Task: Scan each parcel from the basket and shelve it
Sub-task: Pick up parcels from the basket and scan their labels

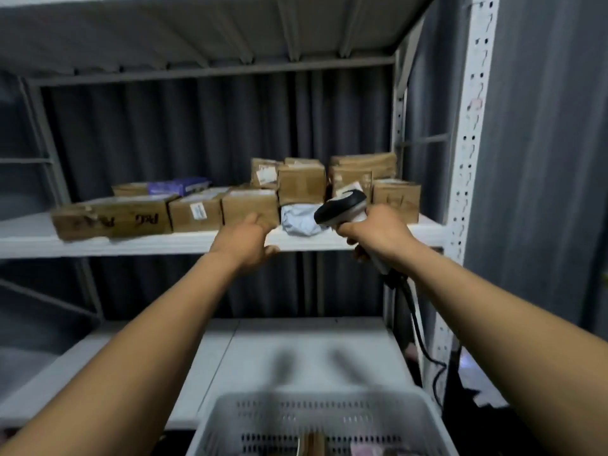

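Note:
My right hand (378,233) grips the handle of a black and white barcode scanner (342,205), whose head points left over the shelf. Just left of the scanner a grey poly mailer (299,220) lies on the white shelf board (148,243). My left hand (245,241) is at the shelf's front edge with loose fingers and holds nothing; its fingertips reach a brown carton (248,205). At the bottom the white perforated basket (316,419) shows a brown parcel (312,444) inside.
Several brown cartons (301,184) line the shelf, with a long one (112,218) at the left and a purple package (177,187) behind. The scanner's black cable (419,327) hangs by the white upright (467,159). A lower shelf board (296,350) sits below.

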### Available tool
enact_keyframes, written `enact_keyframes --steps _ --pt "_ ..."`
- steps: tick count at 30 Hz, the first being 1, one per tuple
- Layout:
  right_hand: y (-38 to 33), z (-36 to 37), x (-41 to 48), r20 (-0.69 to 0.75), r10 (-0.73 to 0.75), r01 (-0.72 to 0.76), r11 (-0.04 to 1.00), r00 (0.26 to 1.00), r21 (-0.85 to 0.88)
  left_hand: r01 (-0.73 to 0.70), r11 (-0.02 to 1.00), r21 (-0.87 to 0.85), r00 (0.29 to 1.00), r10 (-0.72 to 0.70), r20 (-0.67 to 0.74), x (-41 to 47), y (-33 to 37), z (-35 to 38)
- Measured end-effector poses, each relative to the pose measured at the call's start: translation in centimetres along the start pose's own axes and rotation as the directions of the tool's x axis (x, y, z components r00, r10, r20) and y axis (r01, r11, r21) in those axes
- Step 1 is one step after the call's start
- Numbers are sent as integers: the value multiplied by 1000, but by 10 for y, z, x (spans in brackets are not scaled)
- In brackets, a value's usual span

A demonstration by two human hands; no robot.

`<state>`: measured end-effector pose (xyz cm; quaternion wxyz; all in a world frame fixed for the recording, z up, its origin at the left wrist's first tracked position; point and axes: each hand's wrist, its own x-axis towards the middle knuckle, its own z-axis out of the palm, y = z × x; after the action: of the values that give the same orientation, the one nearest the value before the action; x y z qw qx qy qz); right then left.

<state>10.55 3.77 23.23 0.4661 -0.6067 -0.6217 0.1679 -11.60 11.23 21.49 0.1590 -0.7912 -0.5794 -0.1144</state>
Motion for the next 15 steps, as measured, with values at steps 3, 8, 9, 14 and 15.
enact_keyframes --steps 3,8,9,14,15 --pt "30 5 -42 30 15 -13 998 999 -64 -9 999 -32 998 11 58 -42 23 33" --pt "91 19 -92 175 73 -53 992 982 -117 -6 998 -61 985 17 172 -96 59 107" --pt "105 22 -100 197 89 -68 991 976 -111 5 998 -68 978 9 210 -104 65 123" --pt "178 44 -123 279 169 -141 983 945 -116 28 995 -92 939 5 343 -142 92 196" --pt "191 49 -126 294 178 -147 981 939 -124 29 995 -97 929 9 370 -150 95 209"
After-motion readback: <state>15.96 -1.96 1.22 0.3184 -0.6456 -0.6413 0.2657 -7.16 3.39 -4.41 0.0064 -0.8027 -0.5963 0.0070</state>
